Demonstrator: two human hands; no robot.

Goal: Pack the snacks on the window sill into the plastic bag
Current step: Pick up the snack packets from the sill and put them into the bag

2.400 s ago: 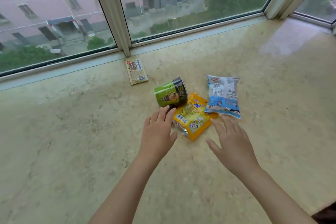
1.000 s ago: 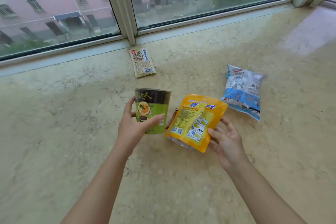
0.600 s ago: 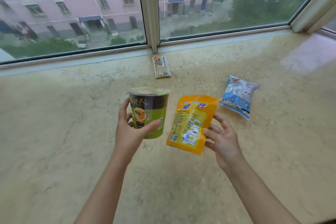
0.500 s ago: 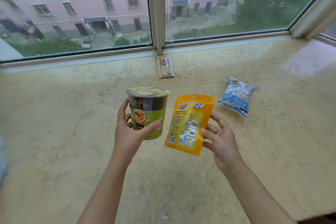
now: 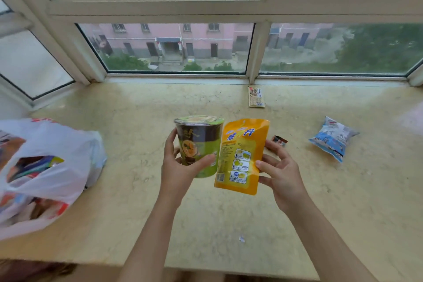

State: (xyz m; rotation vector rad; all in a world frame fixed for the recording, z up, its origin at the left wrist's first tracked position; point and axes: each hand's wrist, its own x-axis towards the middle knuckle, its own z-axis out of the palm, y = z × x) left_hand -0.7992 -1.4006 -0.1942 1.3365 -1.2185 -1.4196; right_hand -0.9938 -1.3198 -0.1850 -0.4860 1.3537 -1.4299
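Centre frame, the left hand (image 5: pixel 180 173) holds a cup (image 5: pixel 198 144) beside a pouch (image 5: pixel 241 155) in the right hand (image 5: pixel 282 173), above the sill (image 5: pixel 137 121). A bag (image 5: pixel 45 174) lies at left; a packet (image 5: pixel 333 138) at right; a sachet (image 5: pixel 256 96) near the window (image 5: pixel 174 50).

Green-and-black cup (image 5: pixel 198 145), orange pouch (image 5: pixel 240 155) (blue lettering).

Yellow pouch (image 5: pixel 242 155): blue characters "脆" and "升", centre frame.
Noodle cup (image 5: pixel 198 144): gold brush lettering, unreadable.
Other packets: print too small.
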